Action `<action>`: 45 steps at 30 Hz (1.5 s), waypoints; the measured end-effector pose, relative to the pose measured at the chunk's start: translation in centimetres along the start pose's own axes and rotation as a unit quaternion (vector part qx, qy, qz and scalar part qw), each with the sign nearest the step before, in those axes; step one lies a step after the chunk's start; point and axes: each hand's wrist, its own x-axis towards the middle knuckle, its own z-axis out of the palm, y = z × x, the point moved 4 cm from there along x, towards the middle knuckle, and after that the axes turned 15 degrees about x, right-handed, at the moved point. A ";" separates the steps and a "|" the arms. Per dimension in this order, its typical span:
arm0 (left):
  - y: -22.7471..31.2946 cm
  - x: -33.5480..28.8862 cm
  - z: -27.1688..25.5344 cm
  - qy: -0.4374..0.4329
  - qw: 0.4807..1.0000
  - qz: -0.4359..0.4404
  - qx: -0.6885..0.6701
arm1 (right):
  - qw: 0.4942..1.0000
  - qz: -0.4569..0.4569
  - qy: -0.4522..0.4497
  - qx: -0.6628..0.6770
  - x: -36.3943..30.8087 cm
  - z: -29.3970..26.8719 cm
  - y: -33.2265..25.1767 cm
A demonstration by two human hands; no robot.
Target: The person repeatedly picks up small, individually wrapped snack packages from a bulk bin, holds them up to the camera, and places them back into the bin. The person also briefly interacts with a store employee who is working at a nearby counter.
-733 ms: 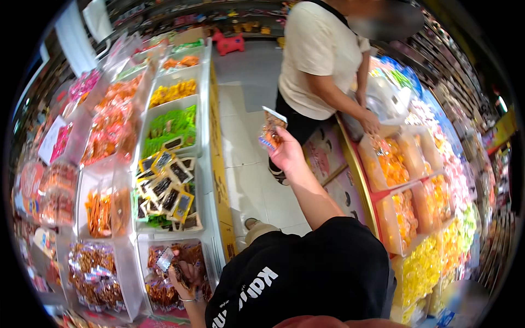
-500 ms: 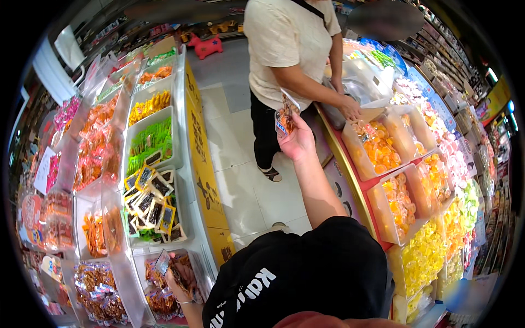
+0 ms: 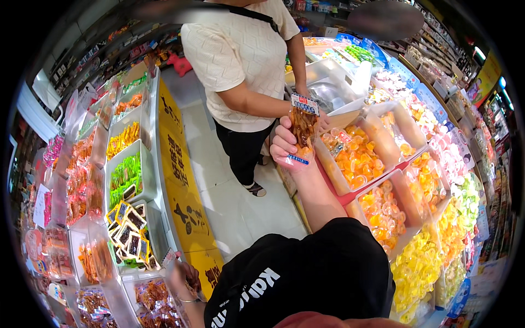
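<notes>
Through the head view, I have my right hand (image 3: 285,146) raised ahead of me in the middle of the scene, fingers curled closed along the left edge of a clear snack packet (image 3: 304,127), its contents glossy and brown. That packet stands nearly upright above the near end of the hand, its printed top end pointing away from me; I cannot make out where the thumb sits. My left hand (image 3: 179,277) is low at the near left, partly closed about a second packet (image 3: 170,257), its pale printed end poking out at the far side; the exact finger grip is too blurred for me to tell. Just left of that hand lie heaped brown snack packets (image 3: 155,299) in a bin, and farther along the same row I see black-and-white packets (image 3: 130,232), green packets (image 3: 126,176) and yellow packets (image 3: 123,138). The table carrying them has a yellow front (image 3: 183,191). Beyond my right hand, a person (image 3: 235,60) in a cream top and dark trousers stands with arms reaching right. On the right, orange jelly cups (image 3: 358,159) fill bins, with yellow cups (image 3: 418,259) nearer me. A red toy animal (image 3: 180,65) sits on the far left floor.
</notes>
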 end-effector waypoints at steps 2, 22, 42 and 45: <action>-0.6 0.6 0.8 0.032 0.999 -0.001 0.022 | 1.000 0.003 -0.015 0.002 -0.4 0.5 -1.2; -3.1 7.5 9.6 0.076 0.984 -0.141 0.080 | 0.884 -0.338 0.301 -0.115 -10.4 1.9 -10.7; -6.1 11.7 16.1 -0.281 0.937 -0.206 0.013 | 0.745 -0.570 0.266 -0.222 -23.5 11.2 -9.1; -5.5 11.1 16.1 -0.260 0.945 -0.197 0.033 | 0.620 -0.651 0.278 -0.340 -22.7 11.9 -8.9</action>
